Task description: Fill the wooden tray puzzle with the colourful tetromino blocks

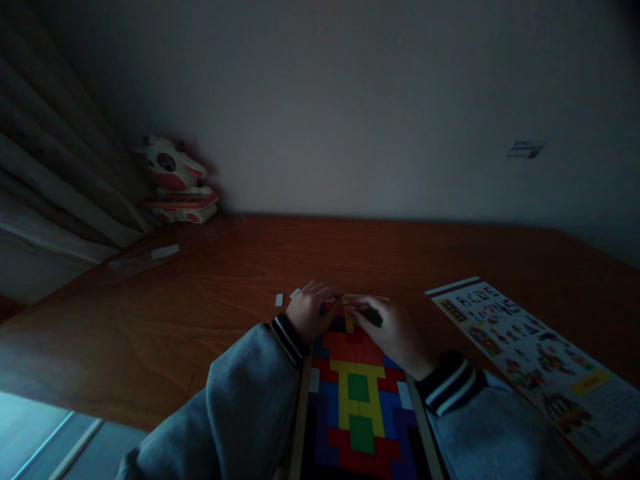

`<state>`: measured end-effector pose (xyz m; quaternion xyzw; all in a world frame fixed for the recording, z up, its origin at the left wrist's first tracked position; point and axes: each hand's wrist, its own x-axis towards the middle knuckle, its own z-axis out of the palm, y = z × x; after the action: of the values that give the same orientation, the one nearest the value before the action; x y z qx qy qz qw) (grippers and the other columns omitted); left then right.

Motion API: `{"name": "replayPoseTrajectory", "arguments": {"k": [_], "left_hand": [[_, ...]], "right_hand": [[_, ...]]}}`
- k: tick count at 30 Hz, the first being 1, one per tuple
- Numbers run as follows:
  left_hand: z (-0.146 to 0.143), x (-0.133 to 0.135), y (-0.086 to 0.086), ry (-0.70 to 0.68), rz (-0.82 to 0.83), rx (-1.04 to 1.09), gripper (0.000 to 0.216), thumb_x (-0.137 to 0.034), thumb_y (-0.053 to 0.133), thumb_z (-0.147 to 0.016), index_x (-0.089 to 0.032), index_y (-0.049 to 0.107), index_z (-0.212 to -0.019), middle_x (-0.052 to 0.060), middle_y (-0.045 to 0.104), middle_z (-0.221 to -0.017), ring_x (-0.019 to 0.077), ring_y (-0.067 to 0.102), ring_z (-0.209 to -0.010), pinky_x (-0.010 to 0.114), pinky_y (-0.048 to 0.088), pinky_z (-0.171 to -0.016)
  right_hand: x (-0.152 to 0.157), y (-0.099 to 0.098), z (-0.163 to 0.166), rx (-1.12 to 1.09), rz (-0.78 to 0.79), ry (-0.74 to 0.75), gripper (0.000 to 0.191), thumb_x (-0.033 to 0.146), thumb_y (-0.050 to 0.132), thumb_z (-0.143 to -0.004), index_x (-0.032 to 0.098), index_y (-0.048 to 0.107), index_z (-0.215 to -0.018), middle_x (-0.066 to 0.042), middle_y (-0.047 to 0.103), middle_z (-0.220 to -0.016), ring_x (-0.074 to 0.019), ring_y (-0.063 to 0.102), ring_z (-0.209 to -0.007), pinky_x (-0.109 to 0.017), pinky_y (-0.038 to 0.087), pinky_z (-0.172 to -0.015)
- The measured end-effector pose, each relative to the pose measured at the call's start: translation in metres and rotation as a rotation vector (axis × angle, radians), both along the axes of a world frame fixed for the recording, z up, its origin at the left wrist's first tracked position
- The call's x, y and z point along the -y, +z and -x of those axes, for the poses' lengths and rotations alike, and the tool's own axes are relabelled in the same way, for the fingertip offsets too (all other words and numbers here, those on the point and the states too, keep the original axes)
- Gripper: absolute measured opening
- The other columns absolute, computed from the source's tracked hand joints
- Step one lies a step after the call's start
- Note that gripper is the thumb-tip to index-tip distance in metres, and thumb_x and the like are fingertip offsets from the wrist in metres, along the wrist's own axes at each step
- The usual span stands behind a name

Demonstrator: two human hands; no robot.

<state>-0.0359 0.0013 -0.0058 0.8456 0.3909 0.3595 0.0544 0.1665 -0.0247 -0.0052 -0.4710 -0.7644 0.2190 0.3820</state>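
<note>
A wooden puzzle tray (301,427) filled with red, yellow, green, blue and purple blocks lies on the brown desk in front of me. My left hand (309,311) rests at the tray's far left corner, fingers curled over the edge. My right hand (391,331) lies on the tray's far end, its fingers pinched on a dark block (373,317) near the top of the pattern. Both arms wear grey sleeves with striped cuffs.
A printed picture sheet (535,363) lies to the right of the tray. Small white pieces (279,300) sit just beyond my left hand; another white piece (165,251) lies far left. A red-and-white toy (175,181) stands in the back left corner by a curtain (55,173).
</note>
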Motion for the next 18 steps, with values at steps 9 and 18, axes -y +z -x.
{"name": "replayPoseTrajectory", "arguments": {"k": [9,18], "left_hand": [[0.000,0.003,0.001,-0.080,0.021,-0.054,0.017,-0.020,0.060,-0.087,-0.019,0.070,-0.101,0.007,0.073,-0.103,0.0221,0.065,-0.094,0.040,0.052,-0.086],[0.001,0.011,0.008,-0.323,-0.141,-0.176,0.018,-0.029,0.059,-0.090,-0.023,0.075,-0.095,0.002,0.077,-0.098,0.0215,0.065,-0.095,0.036,0.048,-0.080]], "right_hand": [[0.003,-0.003,-0.004,0.211,-0.126,-0.052,0.015,0.028,0.063,-0.089,0.023,0.064,-0.103,-0.008,0.067,-0.101,-0.0260,0.064,-0.097,-0.046,0.051,-0.087],[-0.009,-0.003,-0.026,0.034,-0.110,-0.155,0.021,0.036,0.048,-0.097,0.022,0.063,-0.105,-0.009,0.067,-0.098,-0.0222,0.066,-0.089,-0.038,0.053,-0.079]]}}
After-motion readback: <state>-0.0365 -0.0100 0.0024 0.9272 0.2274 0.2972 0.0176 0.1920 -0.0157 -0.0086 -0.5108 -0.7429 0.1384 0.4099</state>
